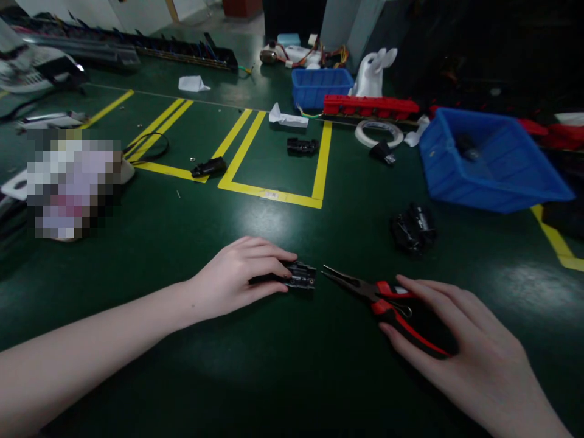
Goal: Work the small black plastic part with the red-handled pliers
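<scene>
My left hand (pixel 249 271) is closed over a small black plastic part (pixel 302 277) lying on the green table, its thumb and fingers on either side. The part's right end sticks out past the fingertips. To the right, my right hand (pixel 474 340) holds red-and-black needle-nose pliers (pixel 381 298) by the handles. Their slim jaws are slightly apart and point left at the black part, with a small gap between. Beyond the pliers, black plastic parts (pixel 414 228) sit close together on the table.
Blue bins (pixel 493 188) (pixel 322 88) stand at the right and back. More black parts (pixel 302 146) (pixel 210 167) lie near yellow tape lines (pixel 274 194). A tape roll (pixel 378 133), a red strip (pixel 370 106) and a white figurine (pixel 369 76) are behind. A blurred-out object (pixel 77 188) is at left.
</scene>
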